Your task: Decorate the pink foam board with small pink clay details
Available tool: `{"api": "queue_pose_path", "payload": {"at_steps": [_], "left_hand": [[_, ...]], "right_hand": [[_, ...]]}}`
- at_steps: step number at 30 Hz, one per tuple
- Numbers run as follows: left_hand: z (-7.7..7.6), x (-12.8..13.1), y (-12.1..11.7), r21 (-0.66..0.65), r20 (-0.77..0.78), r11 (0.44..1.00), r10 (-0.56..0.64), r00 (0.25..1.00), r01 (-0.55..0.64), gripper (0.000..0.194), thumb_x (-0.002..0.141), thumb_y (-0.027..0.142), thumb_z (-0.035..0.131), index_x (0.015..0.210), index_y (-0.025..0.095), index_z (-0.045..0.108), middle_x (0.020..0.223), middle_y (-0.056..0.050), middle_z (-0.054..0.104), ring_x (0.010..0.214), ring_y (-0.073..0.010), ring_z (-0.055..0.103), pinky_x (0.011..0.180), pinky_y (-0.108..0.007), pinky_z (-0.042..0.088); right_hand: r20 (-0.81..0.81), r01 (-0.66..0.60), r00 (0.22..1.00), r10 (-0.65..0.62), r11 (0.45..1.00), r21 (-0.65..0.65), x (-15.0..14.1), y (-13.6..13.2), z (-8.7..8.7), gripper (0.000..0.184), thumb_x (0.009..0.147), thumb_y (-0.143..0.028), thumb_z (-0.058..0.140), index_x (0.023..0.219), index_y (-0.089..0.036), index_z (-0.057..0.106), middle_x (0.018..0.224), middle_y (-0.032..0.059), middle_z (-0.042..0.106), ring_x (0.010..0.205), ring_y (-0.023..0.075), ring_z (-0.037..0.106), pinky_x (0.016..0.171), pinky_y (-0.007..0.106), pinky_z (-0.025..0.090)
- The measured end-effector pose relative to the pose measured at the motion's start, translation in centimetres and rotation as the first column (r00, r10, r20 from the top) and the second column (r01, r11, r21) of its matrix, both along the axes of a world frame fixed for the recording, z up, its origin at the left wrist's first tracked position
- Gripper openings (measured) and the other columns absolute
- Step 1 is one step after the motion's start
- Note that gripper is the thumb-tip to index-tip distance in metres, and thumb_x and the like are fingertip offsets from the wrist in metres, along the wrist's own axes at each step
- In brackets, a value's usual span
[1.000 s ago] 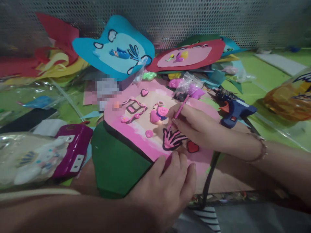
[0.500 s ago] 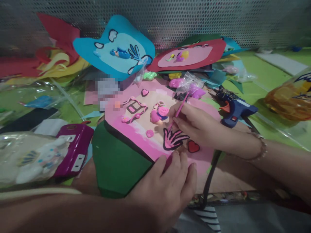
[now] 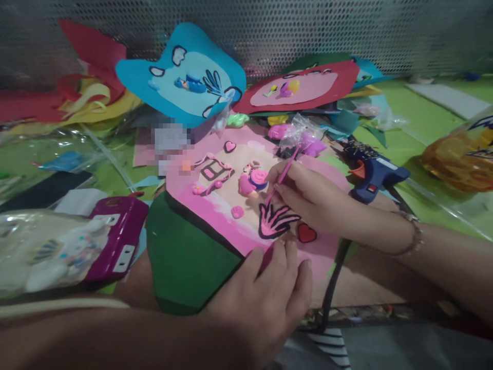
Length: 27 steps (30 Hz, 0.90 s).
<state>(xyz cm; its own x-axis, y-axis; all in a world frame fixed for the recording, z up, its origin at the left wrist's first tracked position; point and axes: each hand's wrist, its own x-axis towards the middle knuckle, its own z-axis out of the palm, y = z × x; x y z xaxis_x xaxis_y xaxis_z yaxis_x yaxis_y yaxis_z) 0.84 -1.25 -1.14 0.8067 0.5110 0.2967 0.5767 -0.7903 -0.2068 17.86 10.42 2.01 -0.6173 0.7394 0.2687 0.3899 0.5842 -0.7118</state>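
Observation:
In the head view, my right hand pinches a thin pink clay modelling tool like a pen. Its lower end touches a pink, black-outlined branching coral shape on the pink paper cutout. My left hand lies on the paper's near edge, fingers stretched and a little apart, holding nothing. Close by on the paper are a pink clay figure with a spiral shell, a small pink clay shell and a red heart. Dark green paper shows under the near-left edge.
Blue and red decorated cutouts lean at the back. Bagged clay lies beyond the paper. A blue glue gun is at right, its cable running forward. Further right is an orange-filled bottle; a purple case lies left.
The modelling tool's lower end has shifted slightly at the upper left of the coral shape. My left hand stays in place.

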Motion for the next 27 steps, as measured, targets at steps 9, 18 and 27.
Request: {"api": "queue_pose_path", "payload": {"at_steps": [9,18,27], "left_hand": [[-0.01,0.0,-0.05,-0.002,-0.018,1.0,-0.003,1.0,0.003,0.039,0.094,0.019,0.034,0.129,0.007,0.047,0.129,-0.016,0.055,0.122,-0.0314,0.046,0.094,-0.046,0.036],[-0.15,-0.01,-0.02,-0.013,0.03,1.0,-0.01,0.999,0.011,0.037,0.094,0.017,0.034,0.127,0.006,0.049,0.126,-0.016,0.057,0.121,-0.0324,0.046,0.095,-0.047,0.033],[-0.17,0.1,0.04,0.008,0.022,1.0,-0.009,1.0,0.009,0.037,0.094,0.016,0.033,0.126,0.007,0.049,0.125,-0.016,0.058,0.12,-0.0323,0.047,0.094,-0.046,0.036]], "right_hand": [[0.016,0.019,1.0,-0.019,0.999,0.037,-0.21,-0.08,0.11,0.012,0.09,-0.008,0.037,0.094,-0.017,0.044,0.083,0.0032,0.055,0.074,0.0127,0.054,0.065,0.026,0.044],[0.009,-0.031,0.999,0.031,0.999,-0.017,0.11,0.03,0.07,0.013,0.09,-0.008,0.038,0.096,-0.017,0.045,0.086,0.0031,0.057,0.074,0.0114,0.054,0.064,0.025,0.045],[0.033,-0.052,0.998,0.05,0.998,0.034,0.08,-0.02,0.14,0.016,0.088,-0.005,0.038,0.096,-0.018,0.044,0.085,0.0021,0.056,0.071,0.011,0.054,0.061,0.023,0.044]]}}
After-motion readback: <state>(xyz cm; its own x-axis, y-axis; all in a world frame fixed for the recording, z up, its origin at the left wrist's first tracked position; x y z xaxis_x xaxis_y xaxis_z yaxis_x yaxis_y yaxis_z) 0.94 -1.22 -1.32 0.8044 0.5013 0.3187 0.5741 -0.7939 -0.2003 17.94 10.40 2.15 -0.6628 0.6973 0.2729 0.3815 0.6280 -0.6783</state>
